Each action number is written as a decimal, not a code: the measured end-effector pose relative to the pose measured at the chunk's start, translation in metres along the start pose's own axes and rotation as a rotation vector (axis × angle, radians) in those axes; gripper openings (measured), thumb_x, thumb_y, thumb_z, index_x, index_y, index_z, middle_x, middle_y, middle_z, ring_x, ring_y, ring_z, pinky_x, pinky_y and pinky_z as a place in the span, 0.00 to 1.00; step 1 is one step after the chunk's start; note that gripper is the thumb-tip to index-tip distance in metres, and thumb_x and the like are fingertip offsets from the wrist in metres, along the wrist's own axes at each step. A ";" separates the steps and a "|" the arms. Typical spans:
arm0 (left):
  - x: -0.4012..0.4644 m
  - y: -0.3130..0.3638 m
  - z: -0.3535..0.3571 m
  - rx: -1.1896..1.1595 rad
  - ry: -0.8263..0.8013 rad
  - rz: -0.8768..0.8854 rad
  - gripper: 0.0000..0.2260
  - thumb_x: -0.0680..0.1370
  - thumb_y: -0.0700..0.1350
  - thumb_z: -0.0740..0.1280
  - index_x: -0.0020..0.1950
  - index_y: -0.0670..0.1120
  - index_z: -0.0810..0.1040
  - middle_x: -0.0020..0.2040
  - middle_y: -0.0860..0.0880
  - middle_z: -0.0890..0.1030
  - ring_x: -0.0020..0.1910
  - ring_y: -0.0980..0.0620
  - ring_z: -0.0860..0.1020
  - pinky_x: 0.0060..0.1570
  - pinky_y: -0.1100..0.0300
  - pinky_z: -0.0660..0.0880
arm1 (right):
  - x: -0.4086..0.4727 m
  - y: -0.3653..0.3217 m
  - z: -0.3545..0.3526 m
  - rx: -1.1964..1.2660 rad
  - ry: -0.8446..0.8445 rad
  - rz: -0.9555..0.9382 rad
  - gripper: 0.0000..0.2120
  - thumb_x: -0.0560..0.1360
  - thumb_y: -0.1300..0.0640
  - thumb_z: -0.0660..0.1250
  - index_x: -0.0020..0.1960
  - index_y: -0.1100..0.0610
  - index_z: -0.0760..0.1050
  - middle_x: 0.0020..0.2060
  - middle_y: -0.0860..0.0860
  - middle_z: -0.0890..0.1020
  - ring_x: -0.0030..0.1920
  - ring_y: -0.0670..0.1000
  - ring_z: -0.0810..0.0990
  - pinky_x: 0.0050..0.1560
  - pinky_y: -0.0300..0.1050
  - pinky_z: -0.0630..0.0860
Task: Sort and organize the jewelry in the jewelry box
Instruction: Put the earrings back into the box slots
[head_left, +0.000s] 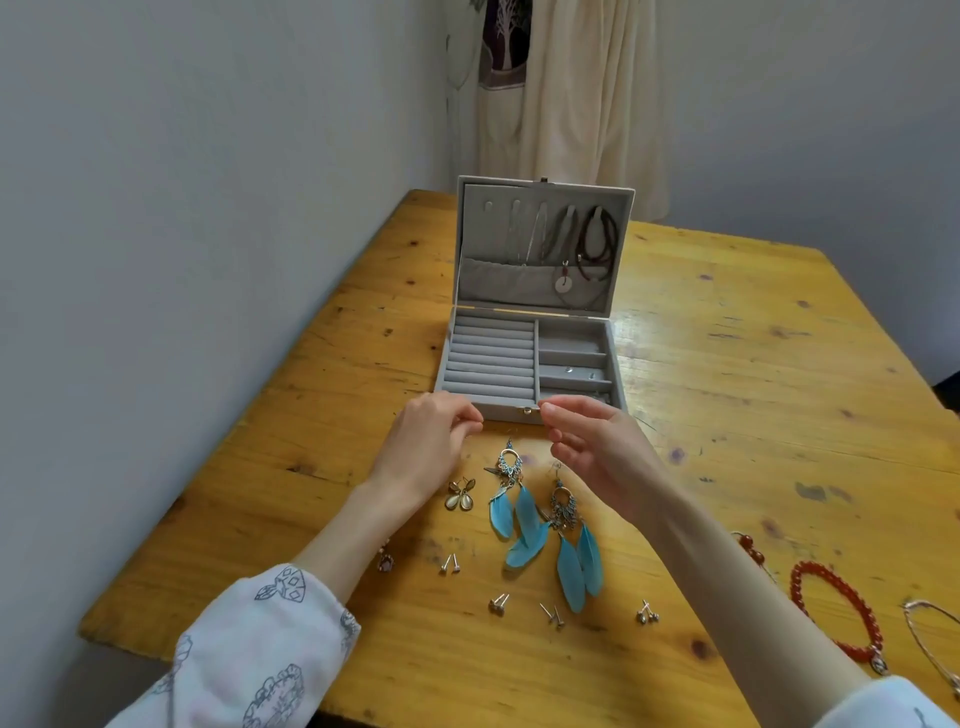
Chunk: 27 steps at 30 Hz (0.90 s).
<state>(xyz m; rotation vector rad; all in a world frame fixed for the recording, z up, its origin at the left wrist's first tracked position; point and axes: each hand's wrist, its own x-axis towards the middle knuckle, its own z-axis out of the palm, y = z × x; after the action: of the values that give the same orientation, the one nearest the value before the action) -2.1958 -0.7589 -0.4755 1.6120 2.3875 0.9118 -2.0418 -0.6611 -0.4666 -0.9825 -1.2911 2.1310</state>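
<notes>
While the left hand (434, 441) pinched the feather earring (514, 499) by its hook and the right hand (587, 447) hovered loosely curled, holding nothing I could see, those feathers risked snagging its twin (571, 540).

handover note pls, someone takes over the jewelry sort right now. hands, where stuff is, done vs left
Left hand: fingers curled, pinching near the box front; what it holds is too small to tell.
Right hand: fingers loosely curled above the feather earrings; cannot tell if it holds anything.
Jewelry box: open; necklaces hang in the lid, small studs in right compartments, ring rolls bare.
Left to sort, on the table: feather earrings, cream drop earrings, several stud pairs, red bead bracelet and a bangle at right.
</notes>
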 end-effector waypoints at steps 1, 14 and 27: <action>0.002 0.001 -0.004 -0.095 0.000 -0.032 0.06 0.76 0.42 0.66 0.50 0.45 0.81 0.46 0.52 0.81 0.47 0.57 0.76 0.50 0.66 0.70 | 0.002 -0.003 0.001 -0.016 0.005 -0.012 0.03 0.71 0.64 0.69 0.44 0.59 0.80 0.36 0.53 0.76 0.37 0.48 0.73 0.41 0.40 0.71; 0.065 -0.009 -0.028 -0.266 0.066 -0.145 0.05 0.74 0.48 0.68 0.44 0.46 0.79 0.33 0.55 0.76 0.32 0.59 0.74 0.32 0.75 0.70 | 0.061 -0.038 0.013 -0.279 0.066 -0.110 0.09 0.73 0.63 0.68 0.53 0.60 0.78 0.49 0.55 0.82 0.47 0.50 0.83 0.51 0.41 0.79; 0.152 0.001 0.024 -0.070 -0.030 -0.064 0.10 0.73 0.50 0.70 0.46 0.44 0.79 0.40 0.46 0.80 0.41 0.49 0.76 0.40 0.57 0.72 | 0.148 -0.055 0.005 -0.867 0.327 -0.347 0.03 0.70 0.58 0.71 0.43 0.56 0.81 0.33 0.47 0.81 0.35 0.41 0.77 0.37 0.34 0.69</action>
<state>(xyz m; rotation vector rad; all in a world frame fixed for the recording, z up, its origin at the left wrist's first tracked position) -2.2496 -0.6160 -0.4597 1.5049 2.3448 0.9422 -2.1389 -0.5366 -0.4664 -1.2302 -2.0583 1.0643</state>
